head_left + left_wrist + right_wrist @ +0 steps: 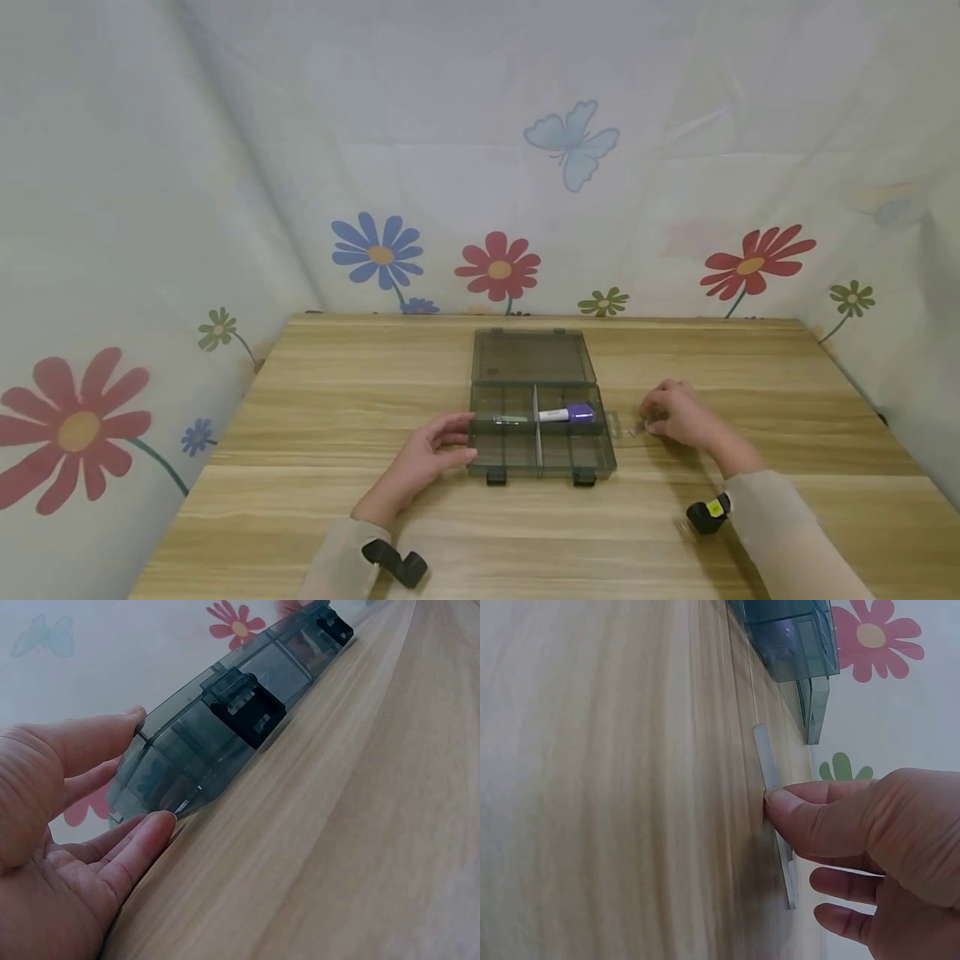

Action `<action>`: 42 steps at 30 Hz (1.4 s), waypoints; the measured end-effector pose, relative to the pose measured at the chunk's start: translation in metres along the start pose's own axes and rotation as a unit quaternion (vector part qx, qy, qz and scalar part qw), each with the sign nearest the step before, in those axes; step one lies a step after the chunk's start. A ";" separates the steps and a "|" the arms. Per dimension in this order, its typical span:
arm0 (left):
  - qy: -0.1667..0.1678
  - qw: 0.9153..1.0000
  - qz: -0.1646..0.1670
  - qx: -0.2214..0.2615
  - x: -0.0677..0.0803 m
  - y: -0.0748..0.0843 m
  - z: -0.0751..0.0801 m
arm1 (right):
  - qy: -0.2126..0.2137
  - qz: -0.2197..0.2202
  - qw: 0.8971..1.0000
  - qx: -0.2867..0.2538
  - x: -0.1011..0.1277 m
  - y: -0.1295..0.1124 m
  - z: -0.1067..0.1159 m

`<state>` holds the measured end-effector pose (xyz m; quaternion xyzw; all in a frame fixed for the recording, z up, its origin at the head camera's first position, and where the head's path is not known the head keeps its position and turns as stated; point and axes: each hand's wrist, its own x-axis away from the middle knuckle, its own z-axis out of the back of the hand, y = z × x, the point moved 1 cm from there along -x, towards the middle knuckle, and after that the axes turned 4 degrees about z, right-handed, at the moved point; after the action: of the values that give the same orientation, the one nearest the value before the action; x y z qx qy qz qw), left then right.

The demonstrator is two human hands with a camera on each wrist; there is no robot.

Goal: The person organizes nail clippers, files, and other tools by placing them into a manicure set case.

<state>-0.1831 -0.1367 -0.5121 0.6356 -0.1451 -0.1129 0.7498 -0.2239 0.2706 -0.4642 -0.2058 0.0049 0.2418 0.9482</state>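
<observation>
Left hand: digits (pixel 150 832) parted, touching the left end of the lidded grey case (pixel 534 357).
Right hand: thumb and finger (pixel 784 799) close together, pinching a thin pale strip (pixel 765 754).
Strip: between right thumb and finger, just right of the case, well apart from the left hand.
Purple-capped marker (pixel 580 413): inside the case, between both hands.
Case: open, on the tabletop (pixel 360 358).

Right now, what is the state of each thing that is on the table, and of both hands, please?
Compartment box: open.
Lid: folded back, away from the latch side.
Latches: both unfastened.
Purple-and-white marker: lying inside the box.
Pale divider: set across the inside of the box.
Thin strip: outside the box, pinched.
Left hand: holding the box's left end.
Right hand: pinching the strip.
</observation>
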 end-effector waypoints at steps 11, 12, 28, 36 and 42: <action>-0.005 1.000 0.000 0.002 -0.001 0.001 0.001 | -0.027 -0.032 0.999 0.034 0.000 -0.002 0.000; -0.006 1.000 0.000 0.002 -0.001 0.001 0.001 | -0.031 -0.034 0.998 0.034 0.000 -0.002 -0.001; -0.011 1.000 0.004 0.003 -0.002 0.004 0.005 | -0.067 -0.040 0.997 -0.001 -0.002 -0.001 -0.001; -0.016 1.000 0.007 0.001 -0.001 0.012 0.005 | -0.070 -0.040 0.997 0.007 -0.003 -0.004 0.001; -0.015 1.000 0.006 0.000 -0.006 0.004 0.008 | -0.075 -0.027 0.997 -0.024 -0.005 -0.003 0.000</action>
<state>-0.1912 -0.1409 -0.5071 0.6327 -0.1602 -0.1184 0.7484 -0.2271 0.2663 -0.4624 -0.2103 -0.0775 0.2308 0.9469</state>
